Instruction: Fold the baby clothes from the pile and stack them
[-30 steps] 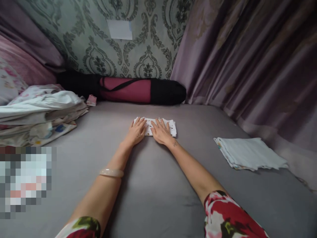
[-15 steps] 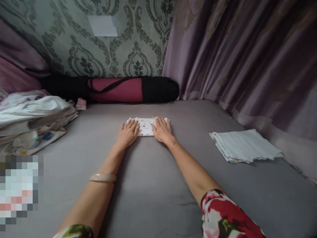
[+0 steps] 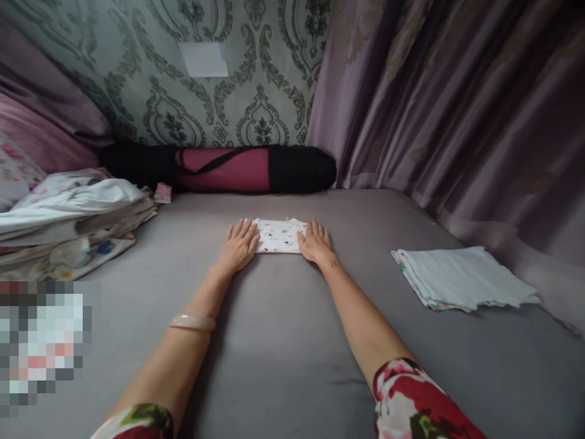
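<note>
A small white garment with a scattered print (image 3: 278,238) lies folded into a flat rectangle on the grey bed sheet (image 3: 274,317). My left hand (image 3: 240,245) rests palm down over its left end, fingers spread. Over the right end lies my right hand (image 3: 316,241), also flat with the fingers stretched out. The middle of the cloth shows between both hands; its two ends are partly hidden beneath them.
To the right lies a stack of folded white cloths (image 3: 461,277). A heap of loose fabrics (image 3: 82,207) sits at the left, beside a small pink item (image 3: 163,192). A black and dark pink long bag (image 3: 223,169) lies along the wall, near purple curtains (image 3: 388,97).
My hands have moved apart, the right one shifting rightward, so more of the printed cloth shows between them. The camera view has shifted slightly.
</note>
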The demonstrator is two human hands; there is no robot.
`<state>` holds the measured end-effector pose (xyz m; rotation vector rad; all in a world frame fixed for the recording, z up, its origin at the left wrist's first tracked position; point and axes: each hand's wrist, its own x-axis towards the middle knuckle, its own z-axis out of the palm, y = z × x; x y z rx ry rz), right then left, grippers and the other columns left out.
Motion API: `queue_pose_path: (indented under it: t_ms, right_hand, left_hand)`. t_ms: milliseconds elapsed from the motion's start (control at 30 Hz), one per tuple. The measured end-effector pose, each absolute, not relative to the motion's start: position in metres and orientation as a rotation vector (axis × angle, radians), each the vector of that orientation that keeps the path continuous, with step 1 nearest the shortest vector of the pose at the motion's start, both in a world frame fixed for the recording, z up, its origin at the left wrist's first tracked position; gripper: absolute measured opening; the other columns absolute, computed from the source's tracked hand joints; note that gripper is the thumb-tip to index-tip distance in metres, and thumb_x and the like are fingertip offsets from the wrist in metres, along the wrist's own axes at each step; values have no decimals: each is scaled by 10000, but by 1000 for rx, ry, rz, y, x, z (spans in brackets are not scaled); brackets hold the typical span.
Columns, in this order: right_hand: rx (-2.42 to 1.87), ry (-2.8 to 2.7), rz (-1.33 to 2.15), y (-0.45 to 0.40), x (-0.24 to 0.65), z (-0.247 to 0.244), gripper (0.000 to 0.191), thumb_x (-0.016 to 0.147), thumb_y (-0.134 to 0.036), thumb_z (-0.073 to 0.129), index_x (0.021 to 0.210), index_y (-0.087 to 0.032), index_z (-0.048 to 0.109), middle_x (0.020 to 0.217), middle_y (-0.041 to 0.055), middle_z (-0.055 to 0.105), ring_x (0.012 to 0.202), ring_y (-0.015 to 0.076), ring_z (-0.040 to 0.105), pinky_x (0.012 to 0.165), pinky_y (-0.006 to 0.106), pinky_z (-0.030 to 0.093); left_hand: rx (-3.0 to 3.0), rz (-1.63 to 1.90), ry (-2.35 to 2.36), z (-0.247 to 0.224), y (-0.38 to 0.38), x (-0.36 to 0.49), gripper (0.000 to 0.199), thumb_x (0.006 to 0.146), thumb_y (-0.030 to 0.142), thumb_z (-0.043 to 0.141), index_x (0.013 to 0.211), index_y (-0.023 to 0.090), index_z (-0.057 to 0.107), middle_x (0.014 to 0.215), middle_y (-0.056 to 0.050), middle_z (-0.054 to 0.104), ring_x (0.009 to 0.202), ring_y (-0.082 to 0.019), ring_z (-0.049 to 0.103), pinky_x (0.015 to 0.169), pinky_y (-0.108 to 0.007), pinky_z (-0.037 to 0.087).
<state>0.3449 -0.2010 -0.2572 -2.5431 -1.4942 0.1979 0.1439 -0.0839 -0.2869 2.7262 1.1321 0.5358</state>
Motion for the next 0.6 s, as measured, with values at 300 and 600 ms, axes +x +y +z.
queue_pose_path:
  t_ms: [300, 600]
  right_hand:
    - [-2551, -1489, 112, -197, 354, -257, 544, 1016, -345, 256, 1414, -36, 464, 1491, 203, 432, 1367, 310, 393, 1103, 445, 294]
    - [-2462, -1348, 47, -191, 377, -266, 332, 990, -291, 417, 1223, -184, 628, 1196, 139, 671, 1124, 265, 596, 899, 347, 429]
  left_hand:
    - [2686, 348, 1150, -280, -76, 143, 489, 987, 390, 285, 1342, 177, 545, 1476, -135, 484, 1411, -282, 375, 1171, -508, 204]
    - [2759, 139, 1191, -249, -25, 162, 295, 854, 290, 514, 1101, 247, 669, 1132, -100, 695, 1110, -278, 605, 1020, -401, 384]
